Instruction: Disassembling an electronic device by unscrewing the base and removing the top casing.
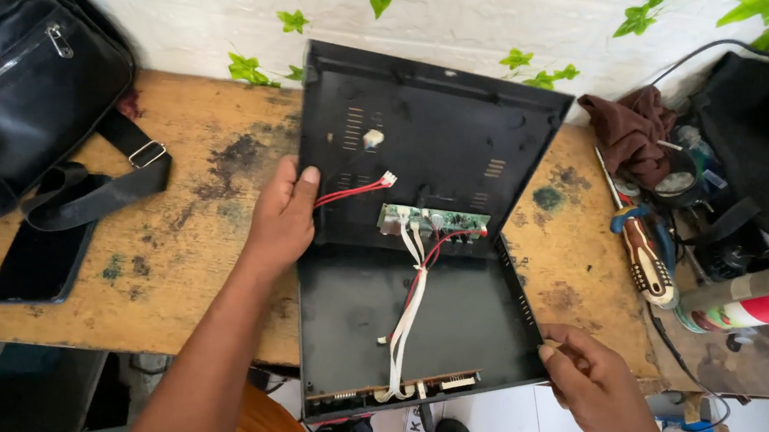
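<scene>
Head view: wooden surface [193, 254] carrying an open black case [419, 248] at centre, its lid raised at 12 o'clock. Bag [21, 87] at 10 o'clock. Left hand [283, 216] grips the case's left wall; right hand [590, 372] pinches its 4 o'clock corner. Screwdriver [648, 256] at 3 o'clock.

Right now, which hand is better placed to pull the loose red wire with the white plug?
The left hand, probably: it grips the black case beside the red wire. The right hand holds the far near-right corner.
</scene>
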